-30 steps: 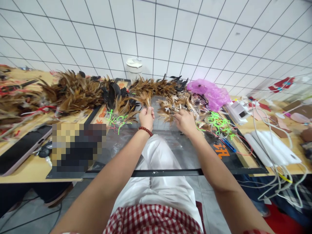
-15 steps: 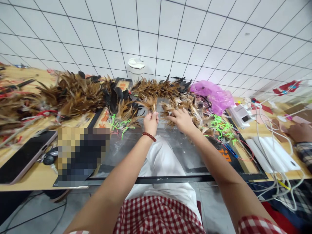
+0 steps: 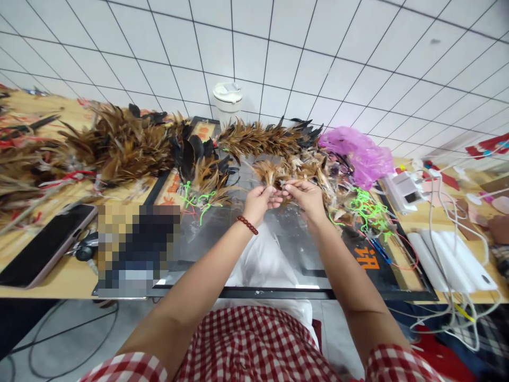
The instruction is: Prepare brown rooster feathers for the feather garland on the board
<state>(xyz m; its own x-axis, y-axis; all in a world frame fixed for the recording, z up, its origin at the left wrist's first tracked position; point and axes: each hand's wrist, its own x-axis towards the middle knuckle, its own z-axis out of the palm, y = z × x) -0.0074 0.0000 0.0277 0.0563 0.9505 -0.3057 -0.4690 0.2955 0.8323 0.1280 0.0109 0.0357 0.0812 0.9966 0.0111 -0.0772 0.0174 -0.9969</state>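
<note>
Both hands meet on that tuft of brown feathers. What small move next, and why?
Probably pinch the stems in the left hand, freeing the right hand: their fingertips meet at the base of the feather tuft, with loose feathers piled behind.

The hands have come together, left hand (image 3: 260, 201) and right hand (image 3: 305, 197) meeting at the small feather bunch (image 3: 274, 172).
</note>
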